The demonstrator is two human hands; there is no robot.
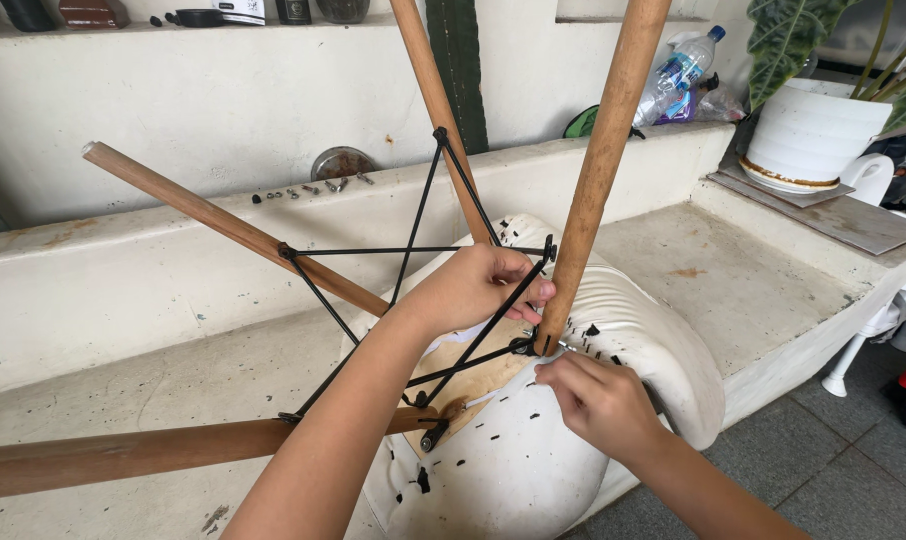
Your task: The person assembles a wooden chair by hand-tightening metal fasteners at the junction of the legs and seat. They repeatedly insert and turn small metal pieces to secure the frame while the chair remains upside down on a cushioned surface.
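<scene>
Chair [533, 450], white moulded plastic seat, is laid upside down on a pale concrete surface [733, 290], underside up, with small black slots scattered over the shell. Four round wooden legs are counted, light brown and smooth: one [123, 455] is stretched out low to the left, one [213, 215] is angled up-left, one [438, 100] is raised behind the hands, one [608, 140] is raised steeply toward the top edge. The legs are tied together by thin black metal rods [413, 250] crossed in a star-like brace. A brownish wooden plate is seen under the brace at the seat's centre.

Left hand [478, 285] is curled around the rods just beside the foot of the steep leg, fingers closed on a black rod. Right hand [593, 395] is pressed together at the fingertips, pinched at the joint where that leg meets the seat; what is pinched is too small to tell.

On the ledge [303, 215] behind, a few small screws and nuts [308, 190] are scattered near a round metal lid [341, 162]. To the right, one clear plastic bottle [678, 75] is leaned in the corner, and one white ribbed plant pot [813, 130] with large green leaves is set on a flat board.
</scene>
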